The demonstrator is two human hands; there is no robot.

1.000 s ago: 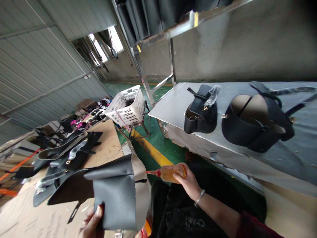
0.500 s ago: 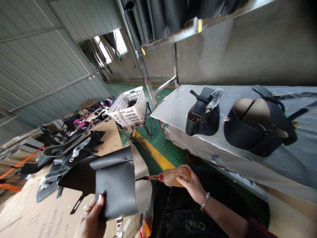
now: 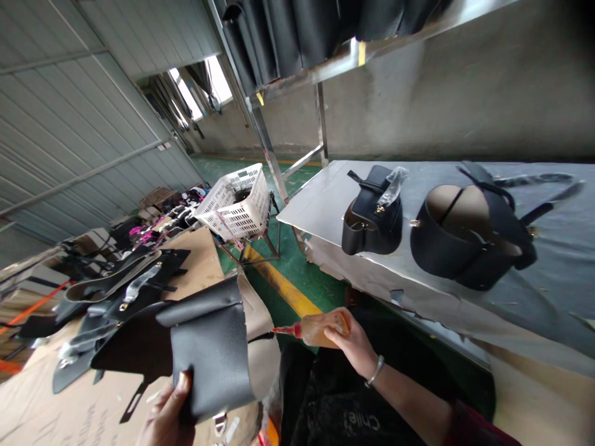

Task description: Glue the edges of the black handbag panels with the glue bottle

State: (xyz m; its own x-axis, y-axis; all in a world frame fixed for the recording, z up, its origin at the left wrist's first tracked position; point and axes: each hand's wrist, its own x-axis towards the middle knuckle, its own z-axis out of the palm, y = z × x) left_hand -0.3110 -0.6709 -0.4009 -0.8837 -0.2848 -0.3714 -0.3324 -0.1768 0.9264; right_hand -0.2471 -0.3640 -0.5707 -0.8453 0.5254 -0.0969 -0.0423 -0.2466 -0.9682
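At the lower left, my left hand (image 3: pixel 171 412) grips the lower edge of a black leather bag piece (image 3: pixel 211 347), thumb on its outer face. The piece is curved, and its beige lining (image 3: pixel 261 356) shows on the right side with a dark slit across it. My right hand (image 3: pixel 356 344) is wrapped round a squeeze bottle (image 3: pixel 320 328) of amber liquid, held sideways. The bottle's red nozzle points left, its tip at the lining's right edge by the end of the dark slit. Whether the tip touches the lining is hard to tell.
More black bag pieces (image 3: pixel 106 310) lie on cardboard (image 3: pixel 60 409) at the left. A white basket (image 3: pixel 237 217) stands on a frame behind. Two black bags (image 3: pixel 379 217) (image 3: pixel 465 248) sit on the grey table (image 3: pixel 316 201) at the right. Black pieces hang from a rack above.
The bottle's nozzle has moved from the dark slit's left part to the lining's right edge. The view has shifted slightly, so the surroundings appear further left. Both hands keep their holds.
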